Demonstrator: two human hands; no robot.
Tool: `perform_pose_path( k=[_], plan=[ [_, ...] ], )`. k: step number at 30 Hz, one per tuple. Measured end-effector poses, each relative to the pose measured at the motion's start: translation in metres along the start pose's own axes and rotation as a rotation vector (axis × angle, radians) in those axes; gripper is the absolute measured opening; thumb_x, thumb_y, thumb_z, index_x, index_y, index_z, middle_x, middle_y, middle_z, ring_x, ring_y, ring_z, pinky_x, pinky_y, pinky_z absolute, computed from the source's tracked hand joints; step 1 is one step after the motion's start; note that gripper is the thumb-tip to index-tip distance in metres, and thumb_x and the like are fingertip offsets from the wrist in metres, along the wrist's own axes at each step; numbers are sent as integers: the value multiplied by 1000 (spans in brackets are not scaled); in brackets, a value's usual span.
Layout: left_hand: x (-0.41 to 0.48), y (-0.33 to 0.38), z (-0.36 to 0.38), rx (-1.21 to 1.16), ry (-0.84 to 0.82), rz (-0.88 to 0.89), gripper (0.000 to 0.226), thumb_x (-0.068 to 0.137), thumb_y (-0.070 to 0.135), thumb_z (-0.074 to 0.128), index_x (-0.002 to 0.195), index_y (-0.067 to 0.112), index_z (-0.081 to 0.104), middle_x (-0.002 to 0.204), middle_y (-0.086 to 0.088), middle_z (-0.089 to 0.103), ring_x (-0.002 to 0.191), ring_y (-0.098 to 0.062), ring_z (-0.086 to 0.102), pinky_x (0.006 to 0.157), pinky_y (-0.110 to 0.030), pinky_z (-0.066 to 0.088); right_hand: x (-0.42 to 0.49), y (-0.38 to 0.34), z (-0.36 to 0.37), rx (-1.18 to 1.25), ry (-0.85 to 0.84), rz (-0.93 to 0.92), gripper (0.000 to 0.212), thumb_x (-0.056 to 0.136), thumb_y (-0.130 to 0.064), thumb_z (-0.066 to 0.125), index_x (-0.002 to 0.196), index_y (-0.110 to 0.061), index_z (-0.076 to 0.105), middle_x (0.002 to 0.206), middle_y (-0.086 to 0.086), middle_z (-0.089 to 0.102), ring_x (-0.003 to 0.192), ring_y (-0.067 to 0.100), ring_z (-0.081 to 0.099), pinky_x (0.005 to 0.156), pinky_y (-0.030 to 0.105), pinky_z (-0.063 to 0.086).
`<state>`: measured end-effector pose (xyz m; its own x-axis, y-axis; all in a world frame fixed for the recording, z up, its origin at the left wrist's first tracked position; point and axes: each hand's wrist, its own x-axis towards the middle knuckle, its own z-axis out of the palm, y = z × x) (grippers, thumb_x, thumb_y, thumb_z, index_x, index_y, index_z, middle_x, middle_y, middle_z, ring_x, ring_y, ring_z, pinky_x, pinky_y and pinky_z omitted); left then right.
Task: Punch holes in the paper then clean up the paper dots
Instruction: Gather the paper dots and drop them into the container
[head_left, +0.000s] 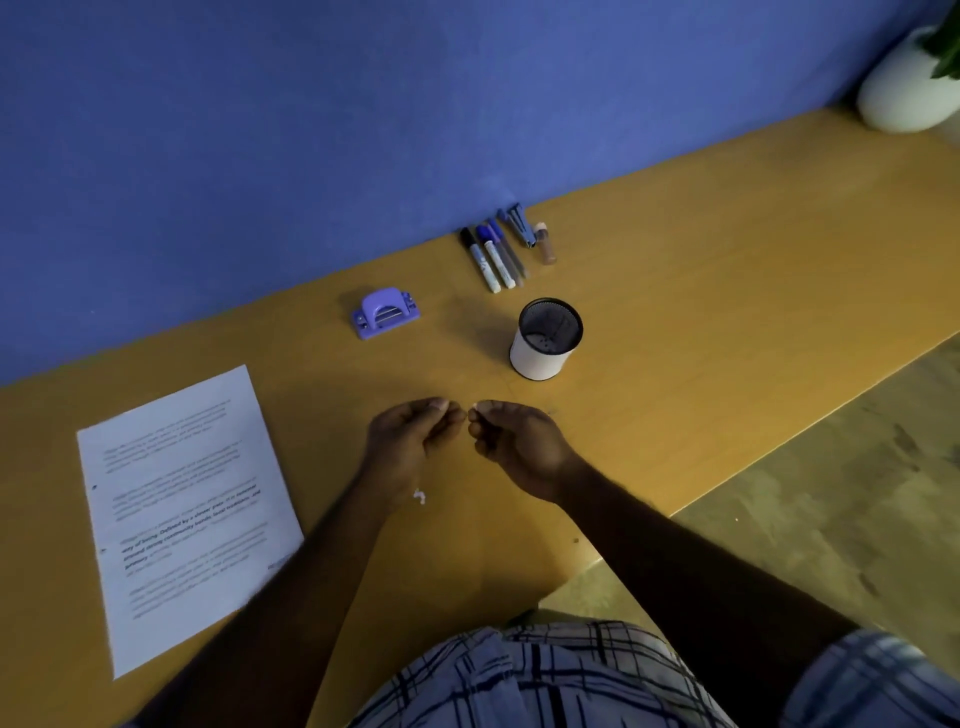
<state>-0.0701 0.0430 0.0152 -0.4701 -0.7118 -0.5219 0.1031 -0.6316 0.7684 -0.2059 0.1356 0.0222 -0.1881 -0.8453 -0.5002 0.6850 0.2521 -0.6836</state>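
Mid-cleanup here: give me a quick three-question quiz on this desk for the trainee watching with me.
1. True or false: the hole punch stands apart from the paper, with bare table between them.
2. What lies on the table beside the wrist of the left hand? A) white paper dots B) scissors C) a coin
3. Where are the left hand and the right hand relative to the cup?

Key: 1 true. 2 A. 3 On the near side of the cup, side by side, with their fingertips almost meeting.
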Motion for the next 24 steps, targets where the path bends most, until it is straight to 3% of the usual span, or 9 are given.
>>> perform_pose_path(
  k=[7, 12, 15, 19, 22, 24],
  plan=[
    [25, 33, 79, 104, -80, 78, 6, 85, -3, 67, 87, 1, 70, 80, -12, 75, 81, -20, 74, 68, -21, 57, -1, -63, -20, -9, 68, -163, 20, 98, -6, 46, 85, -8, 61, 77, 4, 59, 69, 11, 56, 64, 24, 41],
    [50, 46, 119, 470, -133, 204, 18, 84, 0, 70, 101, -4, 69, 90, -14, 73, 73, -10, 72, 64, -17, 56, 13, -110, -38, -183, 260, -234, 11, 92, -1, 58, 83, 2, 65, 79, 18, 62, 66, 20, 60, 63, 29, 50],
    [64, 53, 133, 714, -157, 317, 22, 83, -1, 69, 105, -5, 70, 85, -6, 71, 62, 3, 68, 55, -8, 51, 23, -129, -47, -474, 351, -261, 7, 88, -3, 67, 86, 3, 67, 82, 17, 67, 71, 21, 63, 72, 33, 55],
    [81, 60, 139, 902, -237, 379, 26, 86, -8, 61, 111, -5, 68, 99, -9, 71, 74, 0, 65, 63, -9, 53, 33, -148, -55, -950, 354, -352, 9, 84, -12, 73, 91, -7, 75, 88, 6, 71, 78, 12, 61, 71, 29, 51],
    [90, 63, 141, 1076, -301, 418, 28, 89, -6, 57, 113, 0, 69, 104, -9, 73, 78, 2, 64, 66, -5, 52, 36, -157, -58, -1298, 292, -415, 19, 85, -4, 67, 101, -11, 76, 101, 4, 73, 87, 12, 62, 72, 21, 46],
    [94, 66, 143, 1160, -328, 429, 30, 89, -4, 56, 114, 3, 69, 108, -9, 73, 89, -6, 67, 76, -14, 56, 37, -161, -58, -1440, 262, -452, 25, 86, -1, 61, 104, -11, 76, 104, 5, 74, 92, 16, 64, 72, 21, 43]
  ],
)
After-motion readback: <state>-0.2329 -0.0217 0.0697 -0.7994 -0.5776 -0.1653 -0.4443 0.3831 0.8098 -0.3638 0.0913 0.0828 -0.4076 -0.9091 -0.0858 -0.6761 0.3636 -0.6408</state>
